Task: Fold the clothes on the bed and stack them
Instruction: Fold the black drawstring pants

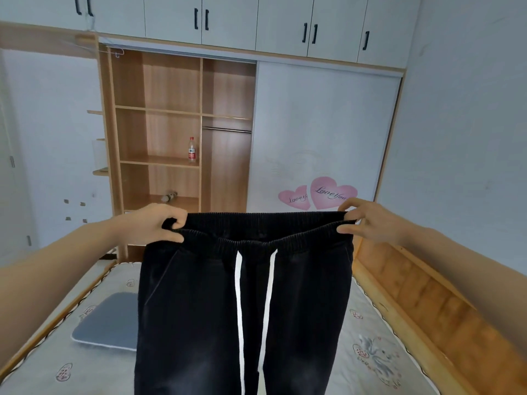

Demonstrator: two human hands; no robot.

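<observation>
Behind the outstretched arms stands a wardrobe (182,132) with open wooden shelves, and below the hands lies the bed (370,337) with its patterned mattress. Both arms reach forward at about the same height, wrists level, and between them hangs a pair of black trousers (242,309), raised clear of the mattress so the legs drop straight and the fabric falls flat, likely to line it up for folding. The left hand (159,223) pinches the left end of the elastic waistband (265,223), fingers curled over the top edge with the thumb beneath; the right hand (368,220) pinches the opposite end the same way, pulling the band taut. Two white drawstrings (239,295) dangle under the waistband's middle. Beneath the left hand, a folded grey-blue garment (108,320) rests on the mattress, probably the start of the stack.
</observation>
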